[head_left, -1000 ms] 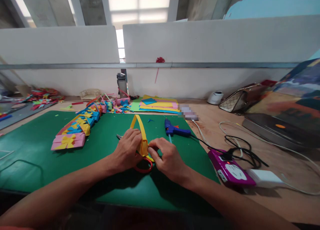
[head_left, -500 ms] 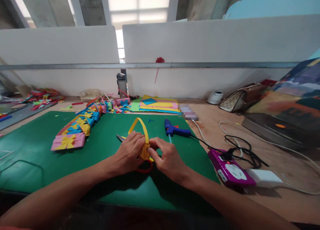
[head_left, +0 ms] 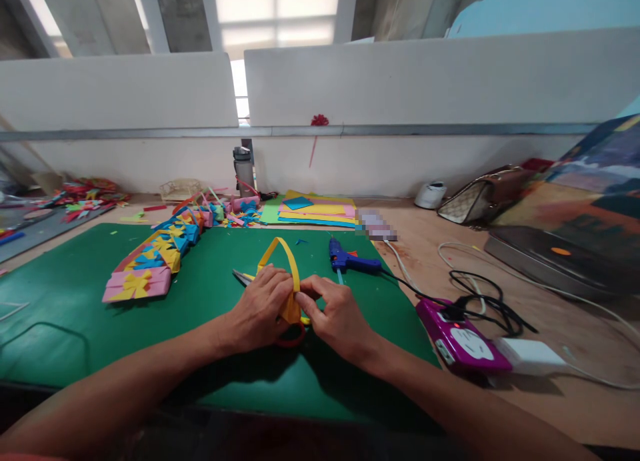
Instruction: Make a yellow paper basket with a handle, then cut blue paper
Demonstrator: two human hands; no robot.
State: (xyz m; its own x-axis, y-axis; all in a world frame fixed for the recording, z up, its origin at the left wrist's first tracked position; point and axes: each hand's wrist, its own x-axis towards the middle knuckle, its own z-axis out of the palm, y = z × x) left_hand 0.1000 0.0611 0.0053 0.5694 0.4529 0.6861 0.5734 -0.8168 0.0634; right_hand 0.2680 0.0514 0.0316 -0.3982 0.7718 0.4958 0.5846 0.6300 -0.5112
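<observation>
A small yellow paper basket (head_left: 291,310) with a looped strip handle stands between my hands over the green mat (head_left: 220,374). My left hand (head_left: 263,307) is closed round its left side and hides much of it. With thumb and forefinger, my right hand (head_left: 337,317) pinches the foot of the handle at the basket's right edge. Scissors (head_left: 241,276) lie beneath, their blades pointing out to the left past my left hand and a red handle showing below. Right of my hands rests a blue glue gun (head_left: 353,259).
A row of folded paper pieces with yellow bows (head_left: 163,251) lies on the left. Coloured paper sheets (head_left: 320,209), a bottle (head_left: 243,171) and paper scraps are at the back. A purple power strip (head_left: 463,341) with looped cables (head_left: 495,307) sits at right.
The basket's handle has tilted very slightly to the right. Both hands keep their hold in almost the same place.
</observation>
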